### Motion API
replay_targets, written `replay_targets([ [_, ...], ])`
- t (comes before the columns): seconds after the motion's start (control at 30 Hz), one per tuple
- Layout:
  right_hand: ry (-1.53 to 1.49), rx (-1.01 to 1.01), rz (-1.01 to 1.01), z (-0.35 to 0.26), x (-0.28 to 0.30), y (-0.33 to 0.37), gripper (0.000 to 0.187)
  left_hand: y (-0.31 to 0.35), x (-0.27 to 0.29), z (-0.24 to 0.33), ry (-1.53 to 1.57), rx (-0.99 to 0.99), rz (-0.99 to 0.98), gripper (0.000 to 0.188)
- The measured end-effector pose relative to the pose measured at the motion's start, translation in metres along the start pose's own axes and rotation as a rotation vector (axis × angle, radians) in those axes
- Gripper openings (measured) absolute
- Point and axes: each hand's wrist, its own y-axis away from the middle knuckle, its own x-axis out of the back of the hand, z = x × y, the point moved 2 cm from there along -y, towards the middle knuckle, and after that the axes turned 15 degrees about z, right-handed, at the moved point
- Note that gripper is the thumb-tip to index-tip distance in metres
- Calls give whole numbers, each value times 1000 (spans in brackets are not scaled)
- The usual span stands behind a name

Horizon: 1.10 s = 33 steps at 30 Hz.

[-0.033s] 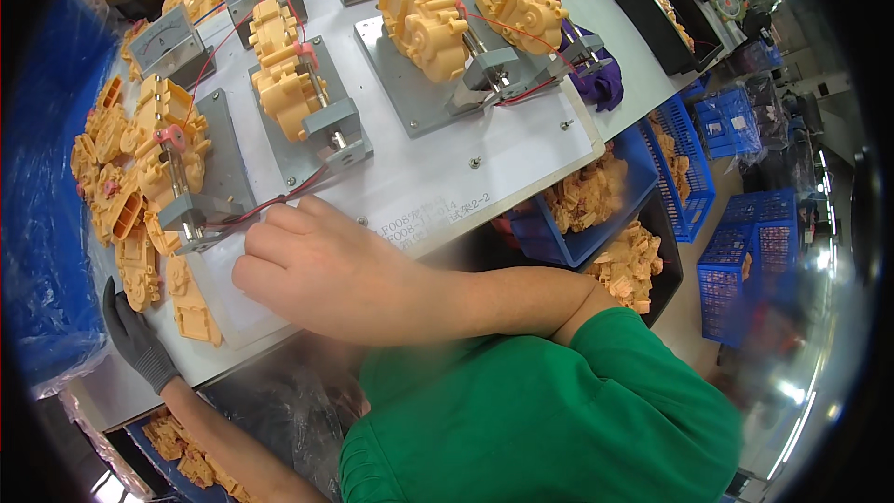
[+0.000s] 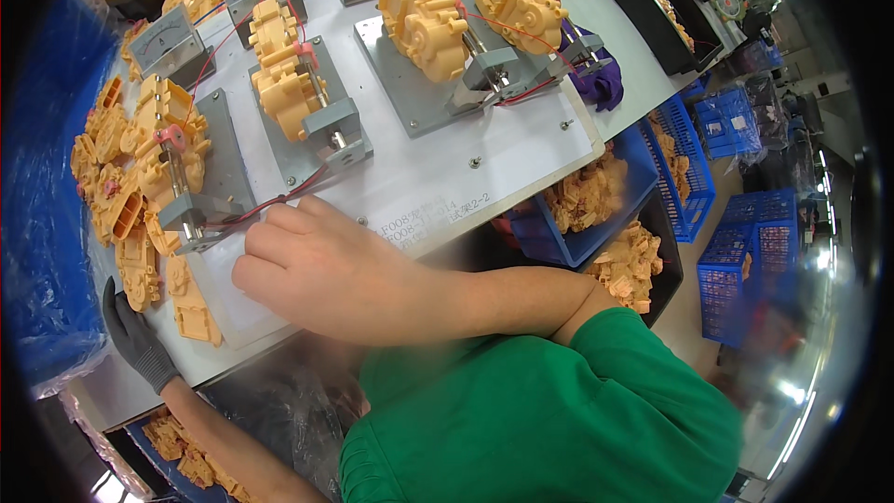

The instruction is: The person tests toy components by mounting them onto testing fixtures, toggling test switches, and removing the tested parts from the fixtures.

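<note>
My left hand (image 2: 140, 345), in a dark grey glove, lies at the table's left edge with its fingers stretched out, beside loose yellow plastic gear housings (image 2: 138, 265). Bare and curled closed, my right hand (image 2: 317, 270) rests at the front of the white board (image 2: 419, 168); whatever its fingers hold, if anything, is hidden. Just beyond it runs a red and black cable (image 2: 270, 208). Grey test fixtures carry yellow gear housings: one at the left (image 2: 172, 135), one next to it (image 2: 279, 84), and two farther right (image 2: 424, 28). Metal clamps with pink tips touch some housings.
Analog meters (image 2: 172, 45) with thin wires stand behind the fixtures. A purple cloth (image 2: 599, 79) lies at the board's right. Blue crates (image 2: 568, 247) of yellow parts stand below the table's right edge, and a black tray (image 2: 652, 23) sits at the far right. Blue plastic sheeting (image 2: 42, 224) hangs left.
</note>
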Motion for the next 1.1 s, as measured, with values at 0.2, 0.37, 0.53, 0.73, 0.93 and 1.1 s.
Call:
replay_targets([
  [0.2, -2, 3, 17, 0, -2, -1, 5, 2, 1, 2, 51, -32, -10, 39],
  [0.37, -3, 0, 25, 3, -5, 2, 7, -4, -1, -9, -27, -108, 42, 39],
  [0.53, -147, -80, 32, 1, 1, -3, 22, 8, 3, 15, 84, 12, 170, 33],
  [0.73, -459, -288, 301, -1, 9, -7, 43, 42, 2, 147, 263, -174, 81, 42],
  [0.93, -520, -226, 254, 2, 2, -10, 54, 56, -54, 252, 153, -291, -593, 69],
  [1.1, -634, -155, 137, 6, 8, -9, 46, 43, -103, 268, -176, -180, -680, 98],
])
